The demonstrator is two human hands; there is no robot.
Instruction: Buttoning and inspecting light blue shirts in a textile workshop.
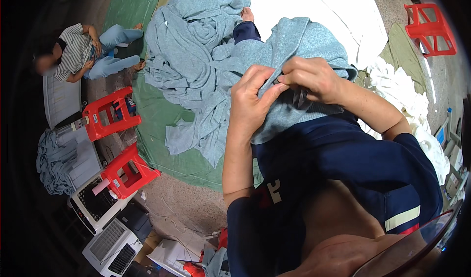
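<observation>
A blue-grey knitted garment (306,39) lies bunched over my lap, one edge lifted between my hands. My left hand (248,100) is closed, thumb and fingers pinching that edge. Close against it, my right hand (316,78) pinches the same fold, fingertips almost touching my left thumb. Under the right palm shows a dark, pointed metal tool (300,99) that looks like thread snips; most of it is hidden by the hand. A large heap of similar blue-grey knits (189,46) spreads to the left of my lap.
White fabric (319,12) lies ahead, with crumpled white knits (400,90) at the right. Green sheeting (162,161) covers the floor. Red stools (125,171) stand at the left, another red stool (431,29) far right. A person (83,51) sits at the far left.
</observation>
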